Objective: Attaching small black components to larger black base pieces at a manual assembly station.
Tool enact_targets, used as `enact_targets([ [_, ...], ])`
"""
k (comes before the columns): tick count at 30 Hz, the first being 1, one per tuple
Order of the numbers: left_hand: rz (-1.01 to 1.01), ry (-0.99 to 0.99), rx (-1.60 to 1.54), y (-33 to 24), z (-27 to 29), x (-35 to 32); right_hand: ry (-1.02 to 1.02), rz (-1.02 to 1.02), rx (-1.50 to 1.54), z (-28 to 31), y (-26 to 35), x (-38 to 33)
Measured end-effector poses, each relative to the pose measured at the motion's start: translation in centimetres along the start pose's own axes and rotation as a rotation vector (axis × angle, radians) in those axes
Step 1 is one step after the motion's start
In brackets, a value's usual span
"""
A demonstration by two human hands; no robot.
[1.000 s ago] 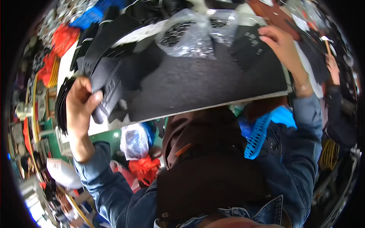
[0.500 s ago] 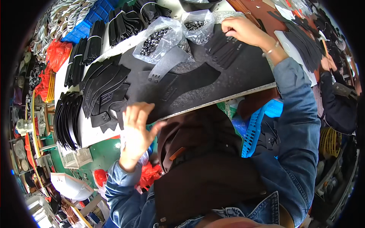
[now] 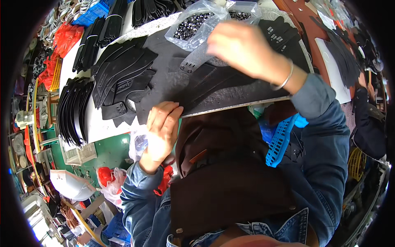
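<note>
Worktop (image 3: 101, 128), pale with a dark mat (image 3: 163, 82) across it, spreads in front of the person. The right arm, in a denim sleeve (image 3: 323, 109), bends at the elbow and swings inward, its forearm slanting up and left over the mat. The left arm rises more steeply from below, its elbow low. Black leather pieces (image 3: 123, 68) lie fanned on the left. A curved black piece (image 3: 205, 85) lies on the mat, partly below the right hand (image 3: 242, 49), which is palm-down, blurred, its fingers pointing left. Those fingers meet the upper end of a grey strap (image 3: 196, 60); whether they clasp it I cannot tell. The left hand (image 3: 161, 129) stands at the worktop's front edge, fingers together and bent forward; its grip cannot be made out. A thin bracelet (image 3: 289, 75) circles the right wrist.
</note>
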State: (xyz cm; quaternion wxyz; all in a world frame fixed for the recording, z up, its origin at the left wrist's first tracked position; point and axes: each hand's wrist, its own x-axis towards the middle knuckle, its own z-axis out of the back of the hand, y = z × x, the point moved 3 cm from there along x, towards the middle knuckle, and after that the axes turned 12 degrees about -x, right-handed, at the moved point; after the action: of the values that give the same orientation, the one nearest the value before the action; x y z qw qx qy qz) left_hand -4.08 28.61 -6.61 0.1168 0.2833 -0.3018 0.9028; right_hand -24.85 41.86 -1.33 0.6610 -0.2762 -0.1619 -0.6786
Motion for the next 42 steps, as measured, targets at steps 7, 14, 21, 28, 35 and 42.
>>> enact_targets([
  [7, -0.001, 0.052, 0.009, -0.2, 0.2, 0.3, 0.368, -0.172, -0.233, -3.0, -10.2, -0.3],
  [14, 0.061, 0.028, 0.014, -1.2, 1.0, 1.3, 0.242, -0.335, -0.195, -2.7, -12.1, -1.0],
  [21, 0.422, -0.133, -0.370, -1.0, 1.8, 1.0, 0.297, -0.686, 0.588, 0.7, -5.3, 0.2],
  [28, 0.654, -0.226, -0.922, -1.5, 2.2, 3.2, 0.132, -0.430, 0.774, 4.8, 6.3, 1.3],
  [35, 0.566, -0.278, -0.867, -3.0, 2.0, 3.9, -0.050, -0.277, 0.562, 3.5, 8.0, 1.2],
  [42, 0.549, -0.284, -1.039, -2.7, 2.0, 3.0, -0.235, -0.095, 0.262, 3.6, 8.5, 1.6],
])
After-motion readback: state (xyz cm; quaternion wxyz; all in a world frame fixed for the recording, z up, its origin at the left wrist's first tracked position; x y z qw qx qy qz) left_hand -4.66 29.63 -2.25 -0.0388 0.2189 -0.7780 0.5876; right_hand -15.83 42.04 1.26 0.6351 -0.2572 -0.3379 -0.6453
